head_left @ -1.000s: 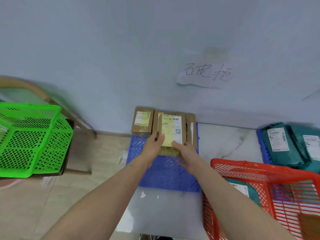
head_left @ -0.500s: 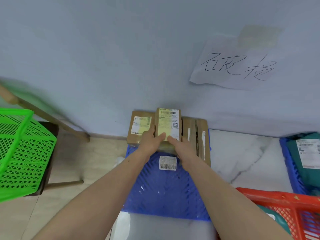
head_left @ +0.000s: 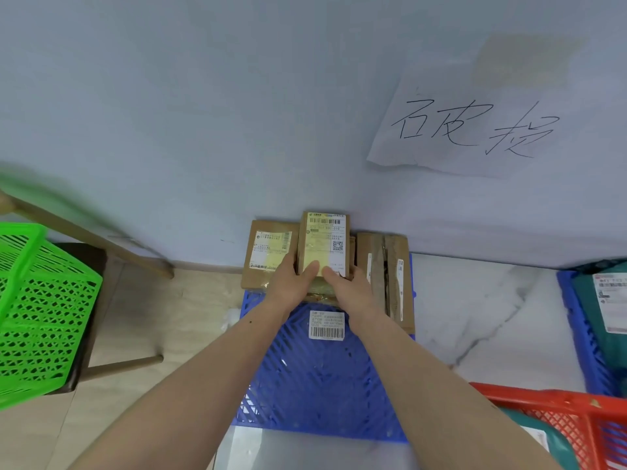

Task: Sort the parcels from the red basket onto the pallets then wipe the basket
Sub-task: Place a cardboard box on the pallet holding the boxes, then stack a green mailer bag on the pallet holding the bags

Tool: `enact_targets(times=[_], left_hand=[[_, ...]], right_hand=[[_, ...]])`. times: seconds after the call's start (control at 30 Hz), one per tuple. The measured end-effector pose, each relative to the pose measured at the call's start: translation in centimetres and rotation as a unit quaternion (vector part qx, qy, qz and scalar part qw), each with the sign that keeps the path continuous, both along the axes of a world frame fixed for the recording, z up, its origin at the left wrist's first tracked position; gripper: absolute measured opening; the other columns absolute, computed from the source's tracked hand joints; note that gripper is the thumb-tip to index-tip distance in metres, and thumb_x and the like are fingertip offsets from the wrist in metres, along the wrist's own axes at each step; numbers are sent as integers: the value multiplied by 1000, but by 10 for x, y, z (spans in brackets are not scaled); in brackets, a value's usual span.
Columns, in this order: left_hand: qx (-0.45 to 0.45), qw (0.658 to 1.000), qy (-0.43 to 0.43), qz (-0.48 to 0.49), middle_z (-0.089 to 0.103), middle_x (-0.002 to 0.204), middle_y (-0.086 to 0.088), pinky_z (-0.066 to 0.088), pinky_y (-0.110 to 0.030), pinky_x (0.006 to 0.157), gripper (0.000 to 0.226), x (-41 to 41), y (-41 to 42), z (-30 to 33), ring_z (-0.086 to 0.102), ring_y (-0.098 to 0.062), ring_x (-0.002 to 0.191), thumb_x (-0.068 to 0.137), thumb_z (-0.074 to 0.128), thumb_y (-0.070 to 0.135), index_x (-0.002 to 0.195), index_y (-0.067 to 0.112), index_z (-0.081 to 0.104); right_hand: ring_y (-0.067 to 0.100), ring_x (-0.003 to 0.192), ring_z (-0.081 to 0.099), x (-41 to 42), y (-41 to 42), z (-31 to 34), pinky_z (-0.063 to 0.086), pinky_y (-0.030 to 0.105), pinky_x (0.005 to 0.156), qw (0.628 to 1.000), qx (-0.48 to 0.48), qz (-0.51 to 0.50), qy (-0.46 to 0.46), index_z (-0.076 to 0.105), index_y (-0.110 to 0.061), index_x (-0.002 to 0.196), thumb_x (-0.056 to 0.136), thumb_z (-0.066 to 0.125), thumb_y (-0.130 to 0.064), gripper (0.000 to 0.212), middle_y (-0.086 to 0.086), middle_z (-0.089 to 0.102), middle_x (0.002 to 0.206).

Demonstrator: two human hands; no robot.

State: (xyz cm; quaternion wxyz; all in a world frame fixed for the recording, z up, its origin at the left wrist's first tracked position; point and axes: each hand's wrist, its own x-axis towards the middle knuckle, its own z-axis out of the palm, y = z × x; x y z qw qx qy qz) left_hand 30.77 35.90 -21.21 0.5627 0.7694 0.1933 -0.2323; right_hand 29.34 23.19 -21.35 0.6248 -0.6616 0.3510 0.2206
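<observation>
A brown cardboard parcel (head_left: 324, 240) with a yellowish label stands at the far end of the blue pallet (head_left: 315, 378), against the wall. My left hand (head_left: 292, 283) grips its left lower side and my right hand (head_left: 349, 286) its right lower side, thumbs on the label. It sits between a flat brown parcel (head_left: 266, 252) on its left and another brown parcel (head_left: 386, 276) on its right. The red basket (head_left: 559, 418) shows at the lower right with a teal bag parcel (head_left: 539, 435) inside.
A green basket (head_left: 37, 313) rests on a wooden chair at the left. A second blue pallet (head_left: 576, 327) with teal bag parcels (head_left: 607, 300) lies at the right edge. A handwritten paper sign (head_left: 475, 127) is taped to the wall. A loose barcode label (head_left: 326, 324) lies on the near pallet.
Both hands have pushed the labelled parcel farther back towards the wall, between the two other boxes. The view has moved closer and to the left, so less of the red basket shows.
</observation>
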Motion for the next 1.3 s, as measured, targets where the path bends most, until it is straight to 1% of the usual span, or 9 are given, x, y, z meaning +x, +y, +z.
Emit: enact_targets(times=[0.3,0.43,0.57,0.73,0.87,0.93,1.0,1.17,1.3], left_hand=[[37,999,-14,7,50,121,8,46,-34,98,49,-11,-7,45,52,-17,118,99,54,31,142,10,42],[51,999,-14,-2,50,142,-6,40,-30,96,52,-22,-11,76,50,-25,128,100,52,31,144,6,39],[47,998,-29,-3,48,145,-9,37,-29,97,51,-42,-17,103,46,-25,131,101,51,31,144,5,40],[36,999,-32,11,52,140,-5,43,-36,105,51,-78,-29,126,51,-21,125,98,53,34,142,9,43],[25,998,-56,11,61,124,-1,40,-26,88,36,-113,-47,140,55,-13,107,98,55,30,127,10,56],[9,998,-55,15,61,117,0,40,-26,87,30,-132,-59,148,55,-12,103,98,55,28,123,11,58],[0,998,-56,4,61,114,1,43,-27,89,29,-151,-73,155,56,-13,103,98,55,25,123,11,58],[-26,996,-80,-19,62,103,7,48,-29,87,11,-190,-111,169,59,-15,101,98,55,24,107,19,58],[-36,993,-102,-36,66,103,2,52,-33,85,11,-217,-148,173,63,-16,100,97,55,26,105,20,61]], right_hand=[[14,105,52,-16,-13,36,43,29,91,1000,-26,-15,2,41,-10,146,96,63,-33,59,2,55,132],[3,88,55,-32,-21,66,46,24,83,999,-46,-14,-12,53,-11,135,96,61,-33,45,-6,60,107],[17,124,51,-57,-27,97,43,34,106,998,-65,-12,-15,46,-14,145,93,61,-40,60,1,52,142],[14,118,53,-97,-29,132,47,37,106,997,-42,-41,-43,48,-13,142,93,63,-37,57,1,54,138],[17,116,56,-134,-39,153,49,42,105,996,-37,-70,-44,56,-15,132,94,61,-33,42,0,59,128],[16,111,58,-152,-48,160,49,42,104,994,-36,-87,-52,61,-16,118,96,61,-28,26,-1,60,118],[18,113,59,-170,-60,165,50,42,103,992,-41,-105,-57,60,-13,122,96,62,-27,30,0,61,120],[17,93,62,-212,-103,173,51,29,74,985,-53,-149,-64,63,-13,112,96,62,-24,19,6,67,106],[16,84,60,-239,-142,175,48,27,69,980,-44,-183,-60,65,-13,105,97,62,-21,12,5,66,95]])
